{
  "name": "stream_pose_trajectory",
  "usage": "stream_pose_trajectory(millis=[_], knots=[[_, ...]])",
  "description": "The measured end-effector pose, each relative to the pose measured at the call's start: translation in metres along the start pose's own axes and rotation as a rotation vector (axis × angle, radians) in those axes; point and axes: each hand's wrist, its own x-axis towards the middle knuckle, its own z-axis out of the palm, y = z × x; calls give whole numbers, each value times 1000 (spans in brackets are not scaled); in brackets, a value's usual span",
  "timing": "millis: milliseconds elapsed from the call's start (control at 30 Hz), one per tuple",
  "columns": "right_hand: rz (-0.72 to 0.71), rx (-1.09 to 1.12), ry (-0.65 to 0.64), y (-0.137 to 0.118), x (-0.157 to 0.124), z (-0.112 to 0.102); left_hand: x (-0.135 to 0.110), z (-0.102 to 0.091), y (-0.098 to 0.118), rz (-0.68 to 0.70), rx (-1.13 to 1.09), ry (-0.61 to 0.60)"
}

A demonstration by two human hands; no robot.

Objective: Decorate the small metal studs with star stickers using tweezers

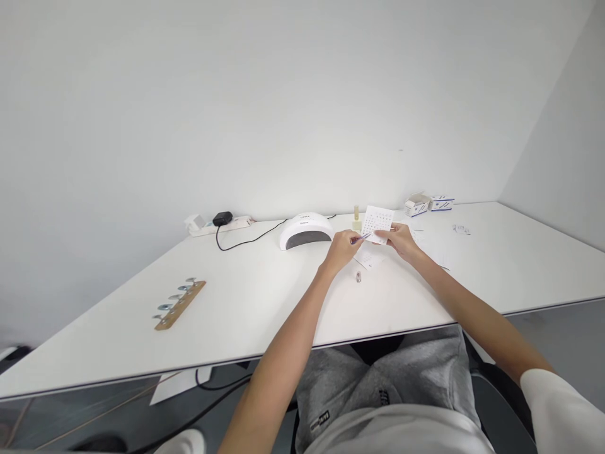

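Note:
My left hand (343,248) is closed round thin purple tweezers (362,238), whose tips touch or hover just over a white sheet of small dark stickers (377,219); which of the two I cannot tell. Pinched along its lower right part, the sheet is held tilted up by my right hand (401,239). Below it a white paper (370,258) lies on the table. Closer to me sits a small shiny item (358,277), too small to name. Just behind my left hand stands a pale yellow nail polish bottle (357,222).
A white nail lamp (306,227) stands left of my hands. Further left is a wooden strip (182,306) bearing several round-topped metal stands. A power strip (239,224) with a black adapter (222,218) and small boxes (418,205) line the back. Clear packets (461,229) lie right.

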Motion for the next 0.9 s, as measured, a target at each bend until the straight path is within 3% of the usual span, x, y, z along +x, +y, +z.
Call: stream_pose_trajectory(millis=[900], knots=[[100,92,9,2,-2,1,-1,-2,2,13,27,-15]])
